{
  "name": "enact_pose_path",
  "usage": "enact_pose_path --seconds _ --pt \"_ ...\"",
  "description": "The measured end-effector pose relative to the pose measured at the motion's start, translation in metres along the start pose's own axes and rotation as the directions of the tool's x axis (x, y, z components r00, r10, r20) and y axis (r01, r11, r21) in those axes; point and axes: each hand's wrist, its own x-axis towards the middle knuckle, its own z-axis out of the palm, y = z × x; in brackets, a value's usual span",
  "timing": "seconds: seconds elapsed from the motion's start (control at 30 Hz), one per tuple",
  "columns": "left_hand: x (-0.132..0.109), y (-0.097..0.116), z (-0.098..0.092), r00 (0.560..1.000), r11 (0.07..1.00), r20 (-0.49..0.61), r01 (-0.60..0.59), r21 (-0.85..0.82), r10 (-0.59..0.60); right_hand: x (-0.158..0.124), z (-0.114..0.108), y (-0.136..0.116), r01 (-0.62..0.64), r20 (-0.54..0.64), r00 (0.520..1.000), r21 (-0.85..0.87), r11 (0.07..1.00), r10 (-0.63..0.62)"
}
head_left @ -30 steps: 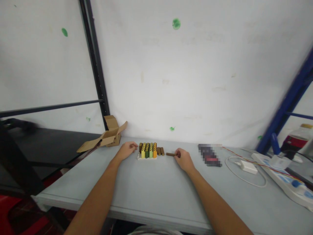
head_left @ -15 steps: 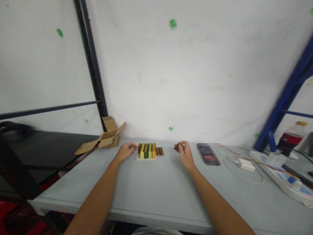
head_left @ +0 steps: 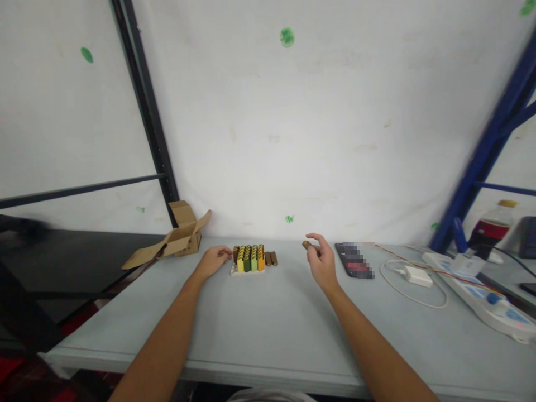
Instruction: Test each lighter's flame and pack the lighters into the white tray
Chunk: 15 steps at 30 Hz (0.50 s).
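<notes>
Several yellow, green, orange and brown lighter-like pieces (head_left: 253, 263) stand in rows in a white holder (head_left: 248, 273) on the grey table. Two brown pieces (head_left: 271, 258) lie side by side just right of it. My right hand (head_left: 321, 263) pinches another brown piece (head_left: 307, 244) between thumb and fingers, above the table, with the index finger lifted off it. At the holder's left edge rests my left hand (head_left: 214, 261), its fingers curled towards the brown pieces; what lies between its fingertips cannot be made out.
An open cardboard box (head_left: 186, 237) stands at the back left. To the right lie a dark phone (head_left: 352, 261), a white adapter (head_left: 417, 276) with a looped cable, and a white power strip (head_left: 477, 301). Behind them is a bottle (head_left: 494, 226) of dark red drink. A white wall closes the back.
My right index finger has lifted and the brown piece in that hand has turned, showing more of its end. The whole view has shifted slightly. My left hand stays beside the holder.
</notes>
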Motion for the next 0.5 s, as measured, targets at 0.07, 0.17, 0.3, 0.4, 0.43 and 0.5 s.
enact_pose_path --seconds 0.07,0.17,0.3,0.4,0.43,0.5 --pt "0.001 -0.0019 0.0 1.0 1.0 0.009 -0.014 0.012 0.014 0.0004 -0.0006 -0.0002 0.002 0.005 1.0 -0.044 0.999 -0.002" --pt "0.0023 -0.004 0.0005 0.999 0.999 0.021 -0.026 0.022 0.026 0.0022 -0.0009 -0.0008 0.015 0.007 1.0 -0.067 0.998 -0.015" --pt "0.0018 -0.0026 0.001 1.0 1.0 0.015 -0.014 0.023 0.014 0.0025 -0.0016 -0.0041 -0.004 0.026 1.0 -0.018 1.0 0.005" --pt "0.0003 0.0006 0.0004 1.0 0.999 0.019 -0.013 0.029 0.012 0.0013 -0.0024 -0.0067 -0.048 0.067 0.997 -0.017 0.999 0.049" --pt "0.0 0.0015 0.0002 1.0 0.999 0.024 -0.017 0.033 0.016 0.001 -0.0026 -0.0072 -0.056 0.085 0.995 -0.026 0.998 0.058" --pt "-0.0004 0.0031 -0.0002 0.999 0.999 0.03 -0.022 0.042 0.021 0.0011 -0.0026 -0.0072 -0.057 0.116 0.991 -0.025 0.998 0.059"
